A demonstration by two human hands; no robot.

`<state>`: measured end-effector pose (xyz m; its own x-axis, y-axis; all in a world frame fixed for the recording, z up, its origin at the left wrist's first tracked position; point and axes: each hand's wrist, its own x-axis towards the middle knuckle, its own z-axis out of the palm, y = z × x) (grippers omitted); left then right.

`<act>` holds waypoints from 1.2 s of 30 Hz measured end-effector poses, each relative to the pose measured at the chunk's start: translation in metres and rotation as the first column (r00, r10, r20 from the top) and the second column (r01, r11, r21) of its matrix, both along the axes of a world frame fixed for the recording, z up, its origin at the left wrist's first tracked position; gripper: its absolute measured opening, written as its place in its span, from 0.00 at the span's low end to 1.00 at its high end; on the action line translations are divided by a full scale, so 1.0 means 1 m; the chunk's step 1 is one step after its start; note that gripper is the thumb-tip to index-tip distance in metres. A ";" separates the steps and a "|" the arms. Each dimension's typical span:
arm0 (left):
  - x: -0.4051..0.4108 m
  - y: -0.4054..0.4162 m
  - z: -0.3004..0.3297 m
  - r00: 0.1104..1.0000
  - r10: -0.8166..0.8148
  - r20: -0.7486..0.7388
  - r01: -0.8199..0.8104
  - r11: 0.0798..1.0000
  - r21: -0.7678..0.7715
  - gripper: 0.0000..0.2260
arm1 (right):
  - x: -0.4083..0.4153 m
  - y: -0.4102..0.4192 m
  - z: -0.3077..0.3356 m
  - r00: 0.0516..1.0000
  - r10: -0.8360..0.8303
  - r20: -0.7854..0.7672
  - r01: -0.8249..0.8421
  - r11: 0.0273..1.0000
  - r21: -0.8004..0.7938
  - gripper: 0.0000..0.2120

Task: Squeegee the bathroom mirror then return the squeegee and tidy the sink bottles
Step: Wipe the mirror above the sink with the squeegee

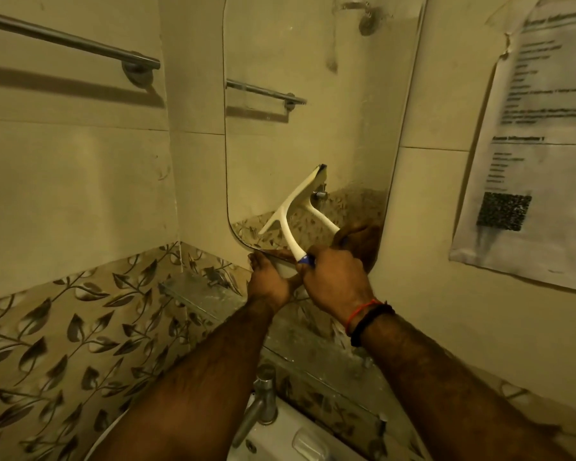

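Note:
A white squeegee [288, 211] with a blue handle end lies tilted against the lower part of the wall mirror [313, 94]. Its blade runs from lower left to upper right on the glass. My right hand [333, 277] is shut on the squeegee's handle, just below the mirror's bottom edge. My left hand [268, 281] rests on the mirror's lower left rim, thumb on the edge, holding nothing I can see. The mirror reflects the squeegee and my right hand. No sink bottles are in view.
A glass shelf [193, 294] juts from the leaf-patterned tiles under the mirror. A chrome tap [260, 407] stands over the white sink [280, 440] at the bottom. A towel bar [70, 41] is on the left wall, a printed paper [529, 144] on the right.

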<state>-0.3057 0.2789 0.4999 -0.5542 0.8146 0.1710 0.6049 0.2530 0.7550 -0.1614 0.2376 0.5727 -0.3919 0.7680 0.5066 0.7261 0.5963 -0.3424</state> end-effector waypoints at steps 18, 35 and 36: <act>-0.002 0.009 -0.008 0.989 0.025 0.144 -0.041 0.993 0.110 0.46 | 0.023 -0.033 -0.020 0.998 -0.057 -0.007 0.057 0.998 0.026 0.16; 0.000 0.007 -0.010 0.996 0.015 0.088 -0.024 0.994 0.102 0.63 | 0.030 -0.061 -0.028 0.990 -0.142 -0.022 0.141 0.988 -0.063 0.13; 0.000 0.007 -0.010 0.997 0.013 0.079 -0.021 0.995 0.099 0.63 | 0.029 -0.061 -0.028 0.989 -0.146 -0.021 0.144 0.988 -0.063 0.13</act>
<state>-0.3053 0.2858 0.4897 -0.5829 0.7859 0.2064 0.5395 0.1844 0.8215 -0.1323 0.1763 0.5445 -0.2616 0.8455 0.4656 0.7938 0.4629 -0.3945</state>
